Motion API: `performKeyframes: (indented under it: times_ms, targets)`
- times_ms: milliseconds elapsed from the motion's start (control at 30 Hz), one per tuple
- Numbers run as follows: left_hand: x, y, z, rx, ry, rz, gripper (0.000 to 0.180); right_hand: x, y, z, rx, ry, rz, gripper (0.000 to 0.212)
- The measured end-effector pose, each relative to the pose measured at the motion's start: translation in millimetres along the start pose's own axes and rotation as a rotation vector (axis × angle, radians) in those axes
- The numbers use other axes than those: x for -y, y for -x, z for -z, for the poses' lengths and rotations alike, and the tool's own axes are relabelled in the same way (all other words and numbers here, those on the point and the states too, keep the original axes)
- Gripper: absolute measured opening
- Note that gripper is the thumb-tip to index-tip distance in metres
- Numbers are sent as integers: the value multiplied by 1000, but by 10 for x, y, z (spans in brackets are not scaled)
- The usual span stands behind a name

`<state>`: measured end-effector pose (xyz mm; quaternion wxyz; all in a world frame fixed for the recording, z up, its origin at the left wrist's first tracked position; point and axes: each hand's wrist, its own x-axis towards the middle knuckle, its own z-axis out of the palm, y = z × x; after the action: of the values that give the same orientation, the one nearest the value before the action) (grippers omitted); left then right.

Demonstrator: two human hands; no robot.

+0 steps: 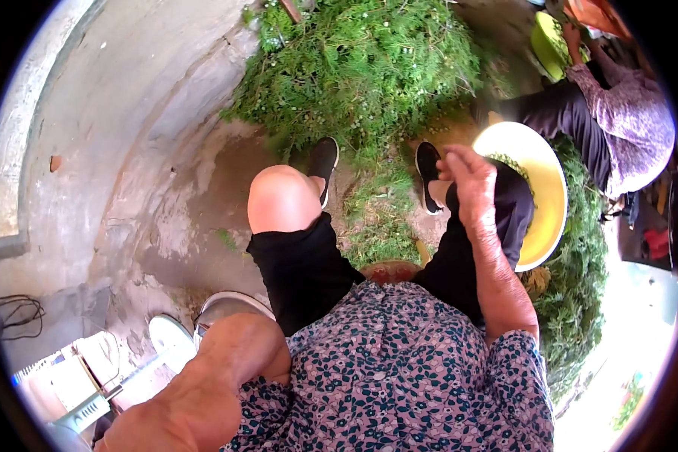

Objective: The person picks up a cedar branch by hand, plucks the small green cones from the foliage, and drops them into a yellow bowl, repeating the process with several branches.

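My right hand (473, 188) is raised over my right knee, left of a large yellow basin (554, 200). Its fingers are bent and drawn together, and whether anything small is between them I cannot make out. Small green berries or cones (507, 160) lie in the basin, partly hidden behind the hand and knee. My left arm (203, 377) is sharply bent at the lower left, and its hand is outside the picture. Ahead of my feet lies a big heap of feathery green branches (361, 71), dotted with small pale green fruits.
A co-worker (640, 135) sits at the upper right, hands at a lime-green basin (550, 47). More cut greenery (580, 279) lies beside the yellow basin. A weathered wall (128, 98) rises at the left. A white fan-like appliance (90, 410) and a metal pan (233, 301) stand at the lower left.
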<state>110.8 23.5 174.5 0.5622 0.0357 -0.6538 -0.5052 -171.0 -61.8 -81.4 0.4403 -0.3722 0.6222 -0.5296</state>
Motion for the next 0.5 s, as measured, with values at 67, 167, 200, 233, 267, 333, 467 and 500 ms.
performKeyframes:
  times_ms: [67,167,200,233,267,333,467,500]
  targets:
    - [93,36,-10,-47,-34,-112,18,-110,47,-118,43,41,-49,17]
    - [140,32,63,-77,23,-142,18,-120,90,-166,122,103,-86,16]
    - [154,11,91,-64,99,-58,21,-115,96,-190,152,130,-81,16]
    - [237,-9,109,-64,105,-65,21,-118,88,-223,178,144,-69,15]
    - [412,-82,117,-98,258,-186,14,-153,64,-255,217,159,-66,16]
    - [736,-218,202,-166,549,-417,9,-210,23,-371,301,169,-95,17]
    - [1075,-330,669,-346,165,-29,13,-243,-116,-794,401,84,-239,19]
    - [1577,-294,866,-428,302,-76,16,-363,-249,-719,356,104,-262,19]
